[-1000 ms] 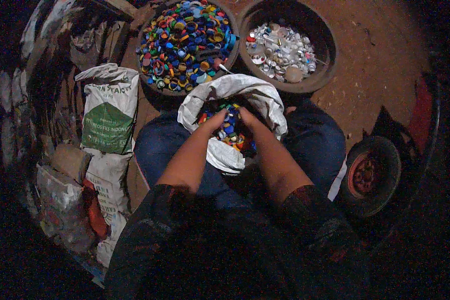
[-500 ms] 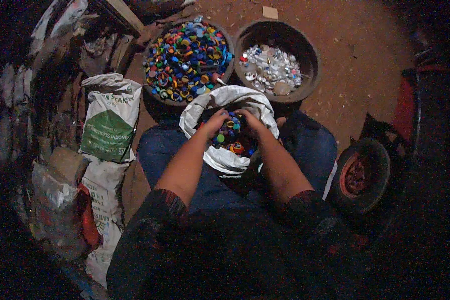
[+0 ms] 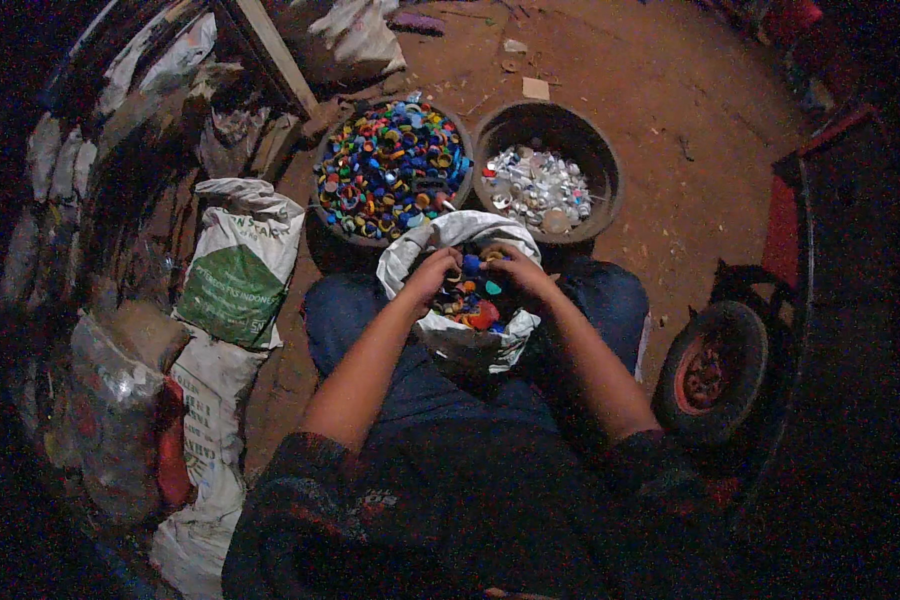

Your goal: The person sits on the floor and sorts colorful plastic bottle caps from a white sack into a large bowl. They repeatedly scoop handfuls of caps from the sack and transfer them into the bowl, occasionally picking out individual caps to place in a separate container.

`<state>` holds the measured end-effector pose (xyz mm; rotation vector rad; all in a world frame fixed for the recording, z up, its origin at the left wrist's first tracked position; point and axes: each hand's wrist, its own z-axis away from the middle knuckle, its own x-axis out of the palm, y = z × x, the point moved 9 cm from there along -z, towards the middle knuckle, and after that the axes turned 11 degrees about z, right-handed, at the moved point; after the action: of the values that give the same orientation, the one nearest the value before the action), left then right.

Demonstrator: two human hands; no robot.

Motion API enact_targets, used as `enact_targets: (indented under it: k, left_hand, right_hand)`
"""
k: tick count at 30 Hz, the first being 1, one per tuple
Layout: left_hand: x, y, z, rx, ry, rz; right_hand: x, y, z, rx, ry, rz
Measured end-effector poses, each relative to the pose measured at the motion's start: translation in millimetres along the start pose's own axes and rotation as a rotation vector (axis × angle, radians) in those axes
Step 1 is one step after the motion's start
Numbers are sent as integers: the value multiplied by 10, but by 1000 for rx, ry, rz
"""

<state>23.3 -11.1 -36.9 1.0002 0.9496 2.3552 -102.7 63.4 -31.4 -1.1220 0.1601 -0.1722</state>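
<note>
A white woven sack (image 3: pixel 515 228) with its rim rolled down sits open between my knees. Colourful plastic bottle caps (image 3: pixel 482 316) lie inside it. My left hand (image 3: pixel 436 274) is in the sack's left side, fingers curled in among the caps; what they grip is too small to make out. On the opposite side, my right hand (image 3: pixel 520 270) pinches a yellowish bottle cap (image 3: pixel 491 257) at its fingertips. Between the two hands shows a dark blue cap (image 3: pixel 471 264), with a turquoise cap (image 3: pixel 492 287) a little nearer to me.
Beyond the sack stand two round dark tubs: one heaped with mixed-colour caps (image 3: pixel 390 170), the other (image 3: pixel 610 190) holding white and clear caps (image 3: pixel 540 190). Filled sacks (image 3: pixel 238 270) line my left. A wheel with a red rim (image 3: pixel 705 370) is at my right, on brown floor (image 3: pixel 670 150).
The whole view has shifted, so tubs and sack appear lower. My hands have drawn apart and up from deeper among the caps, and a yellowish cap now shows at my right fingertips.
</note>
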Motion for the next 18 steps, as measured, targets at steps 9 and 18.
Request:
enact_targets:
  k: [9,18]
  left_hand:
    - [-194,50,-313,130,158,-138]
    - [-426,-142,-675,-13,42,-141]
  right_hand:
    - [-145,471,-648,21,-14,332]
    - [-101,450,-711,-73,-241,80]
